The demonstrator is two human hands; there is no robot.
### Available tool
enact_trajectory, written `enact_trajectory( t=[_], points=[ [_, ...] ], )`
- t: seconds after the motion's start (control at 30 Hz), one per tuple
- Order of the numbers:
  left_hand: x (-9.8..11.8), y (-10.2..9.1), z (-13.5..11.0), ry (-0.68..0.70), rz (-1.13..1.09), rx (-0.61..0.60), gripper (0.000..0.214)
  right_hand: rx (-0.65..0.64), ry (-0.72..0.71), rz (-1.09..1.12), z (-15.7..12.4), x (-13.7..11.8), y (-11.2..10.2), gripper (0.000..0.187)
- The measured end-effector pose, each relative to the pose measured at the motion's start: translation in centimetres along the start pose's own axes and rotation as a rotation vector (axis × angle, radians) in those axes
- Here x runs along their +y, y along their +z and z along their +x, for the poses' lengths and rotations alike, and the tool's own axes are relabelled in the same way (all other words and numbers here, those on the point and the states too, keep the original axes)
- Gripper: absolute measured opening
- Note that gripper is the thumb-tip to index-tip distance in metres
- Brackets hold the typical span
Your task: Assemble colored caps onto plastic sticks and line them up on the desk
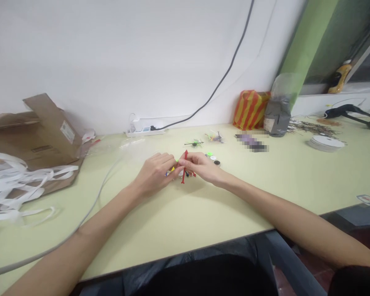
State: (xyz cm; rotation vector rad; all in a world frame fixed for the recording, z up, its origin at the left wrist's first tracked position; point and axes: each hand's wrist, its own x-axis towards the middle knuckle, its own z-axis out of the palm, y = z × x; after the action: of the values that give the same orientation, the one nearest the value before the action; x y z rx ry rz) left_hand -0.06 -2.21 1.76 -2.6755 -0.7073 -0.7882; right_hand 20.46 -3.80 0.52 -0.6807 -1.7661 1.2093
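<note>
My hands meet over the middle of the table (169, 230). My right hand (205, 167) pinches a red arrow-shaped plastic piece (183, 176), which stands roughly upright, its pointed head at the top. Close against it, the fingertips of my left hand (156, 172) are closed, and whether they grip the same piece or another small part cannot be made out. Bits of yellow, blue and black show under and between the fingers, mostly hidden. Beside my right hand lie a green round cap (209, 154), a white cap (213, 158) and a black cap (217, 163).
Behind the hands lie a green-and-black small plastic assembly (195, 144) and a bagged colourful one (215, 137). A cardboard box (43, 139) with white straps (6, 185) is left; a grey cable (100, 189) crosses there. A power strip (144, 130), striped bag (251, 110) and white spool (326, 143) stand farther back.
</note>
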Motion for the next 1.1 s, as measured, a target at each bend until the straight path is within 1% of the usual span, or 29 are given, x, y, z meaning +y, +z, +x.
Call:
enact_trajectory(
  t=[0.1, 0.23, 0.33, 0.43, 0.5, 0.57, 0.67, 0.73, 0.8, 0.87, 0.93, 1.03, 1.1],
  points=[
    [0.3, 0.2, 0.0, -0.016, -0.054, -0.010, 0.031, 0.040, -0.018, 0.050, 0.0, 0.3, 0.2, 0.038],
    [0.6, 0.4, -0.1, -0.051, -0.182, -0.095, 0.029, 0.096, 0.032, 0.060, 0.0, 0.6, -0.1, 0.041],
    [0.9, 0.4, -0.1, -0.144, -0.306, -0.123, 0.027, 0.091, 0.054, 0.067, 0.0, 0.7, -0.4, 0.043],
    [1.2, 0.1, 0.1, -0.265, -0.489, -0.157, 0.024, 0.073, 0.046, 0.062, 0.0, 0.6, -0.4, 0.043],
    [1.3, 0.0, 0.2, -0.306, -0.604, -0.194, 0.022, 0.064, 0.044, 0.049, -0.1, 0.4, -0.3, 0.042],
    [1.2, -0.1, 0.4, -0.332, -0.664, -0.203, 0.023, 0.076, 0.050, 0.043, -0.2, 0.2, -0.3, 0.040],
    [0.3, -0.2, 0.4, -0.424, -0.637, -0.130, 0.024, 0.134, 0.053, 0.064, -0.2, -0.1, -0.3, 0.039],
    [-1.0, -0.2, 0.2, -0.507, -0.563, -0.078, 0.022, 0.179, 0.050, 0.077, -0.2, -0.1, -0.4, 0.038],
    [-2.8, -0.3, -0.2, -0.584, -0.447, -0.094, 0.020, 0.210, 0.051, 0.074, -0.1, -0.1, -0.6, 0.032],
    [-4.6, -0.3, -0.8, -0.661, -0.278, -0.157, 0.019, 0.221, 0.050, 0.065, -0.1, 0.0, -0.7, 0.025],
    [-6.3, -0.4, -1.4, -0.728, -0.204, -0.293, 0.020, 0.214, 0.046, 0.056, -0.2, 0.0, -0.7, 0.019],
    [-7.9, -0.6, -2.2, -0.779, -0.221, -0.511, 0.022, 0.207, 0.053, 0.037, -0.3, -0.2, -0.6, 0.014],
    [-8.6, -0.9, -2.4, -0.788, -0.272, -0.619, 0.021, 0.213, 0.057, 0.031, -0.3, -0.4, -0.5, 0.014]
  ],
)
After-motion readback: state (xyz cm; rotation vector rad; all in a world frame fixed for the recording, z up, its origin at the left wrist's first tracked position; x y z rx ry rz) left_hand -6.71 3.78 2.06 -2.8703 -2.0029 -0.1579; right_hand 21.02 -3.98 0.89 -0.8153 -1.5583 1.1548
